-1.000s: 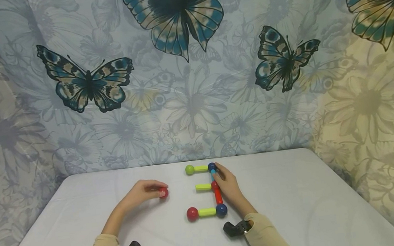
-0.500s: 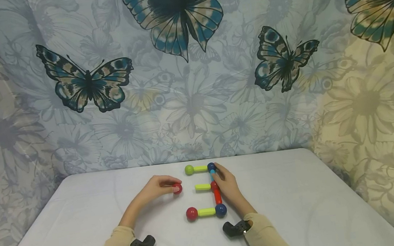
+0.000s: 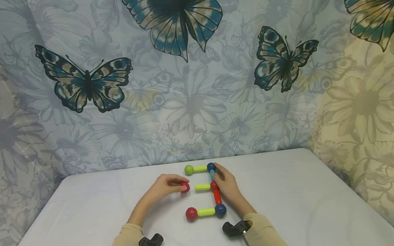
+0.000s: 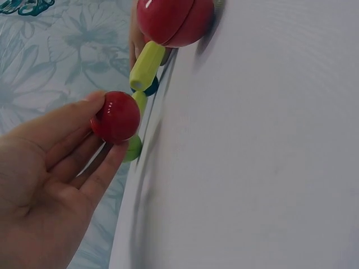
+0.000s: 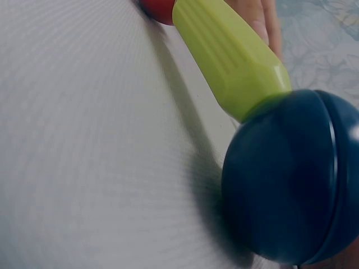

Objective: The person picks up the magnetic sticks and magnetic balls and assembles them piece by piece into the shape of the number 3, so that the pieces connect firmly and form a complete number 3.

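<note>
Between thumb and fingertips, my left hand (image 3: 165, 186) pinches a small red ball (image 4: 116, 117). A short gap separates it from the free end of the middle yellow-green stick (image 3: 202, 187). That stick belongs to an E-shaped build of magnetic sticks and balls, lying on the table. Its spine has a light blue stick (image 3: 212, 172), a red ball (image 3: 213, 185) and a red stick (image 3: 217, 196). My right hand (image 3: 228, 183) holds the spine's upper part, thumb by the light blue stick and a finger at the far blue ball (image 3: 211, 166). The right wrist view shows the near blue ball (image 5: 280, 179).
A green ball (image 3: 189, 169) ends the far arm, and a larger red ball (image 3: 191, 214) ends the near arm. The white table (image 3: 301, 204) reaches back to a butterfly-patterned cloth (image 3: 195, 111). Black wrist cameras (image 3: 151, 242) sit by both sleeves.
My left hand has carried the small red ball rightward, closer to the middle yellow-green stick. The right hand and the build have stayed in place.
</note>
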Tool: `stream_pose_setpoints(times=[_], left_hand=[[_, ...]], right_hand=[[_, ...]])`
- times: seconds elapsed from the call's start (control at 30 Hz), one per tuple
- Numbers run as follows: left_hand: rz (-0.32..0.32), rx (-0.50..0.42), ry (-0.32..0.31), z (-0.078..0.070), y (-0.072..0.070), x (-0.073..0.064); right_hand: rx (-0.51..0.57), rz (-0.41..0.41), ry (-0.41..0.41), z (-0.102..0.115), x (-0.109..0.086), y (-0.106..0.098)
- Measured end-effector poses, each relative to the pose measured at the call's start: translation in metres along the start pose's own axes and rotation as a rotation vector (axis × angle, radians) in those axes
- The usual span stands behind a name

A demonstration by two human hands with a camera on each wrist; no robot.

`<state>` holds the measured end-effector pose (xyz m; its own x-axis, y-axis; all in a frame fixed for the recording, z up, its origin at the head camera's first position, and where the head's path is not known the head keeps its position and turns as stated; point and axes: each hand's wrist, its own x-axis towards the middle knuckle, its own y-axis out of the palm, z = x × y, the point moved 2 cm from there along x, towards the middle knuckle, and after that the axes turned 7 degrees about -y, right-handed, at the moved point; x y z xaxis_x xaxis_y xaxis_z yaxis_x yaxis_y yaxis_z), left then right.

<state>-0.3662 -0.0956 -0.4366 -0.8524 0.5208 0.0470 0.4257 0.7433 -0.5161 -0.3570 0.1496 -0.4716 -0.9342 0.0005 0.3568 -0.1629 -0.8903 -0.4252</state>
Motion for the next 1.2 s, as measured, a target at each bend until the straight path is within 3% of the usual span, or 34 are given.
stream_pose_setpoints(times=[0.47,0.93,1.2], left_hand=[[0.006,0.016,0.026,-0.002,0.014,0.009],[0.009,-0.013,-0.008,-0.003,0.018,0.002],[0.01,-0.016,0.006,0.0,0.018,0.003]], right_hand=[[-0.007,0.001,0.021,0.002,0.0,0.0],[-0.011,0.005,0.003,0.002,-0.001,0.0],[-0.005,0.006,0.007,0.002,-0.001,-0.001]])
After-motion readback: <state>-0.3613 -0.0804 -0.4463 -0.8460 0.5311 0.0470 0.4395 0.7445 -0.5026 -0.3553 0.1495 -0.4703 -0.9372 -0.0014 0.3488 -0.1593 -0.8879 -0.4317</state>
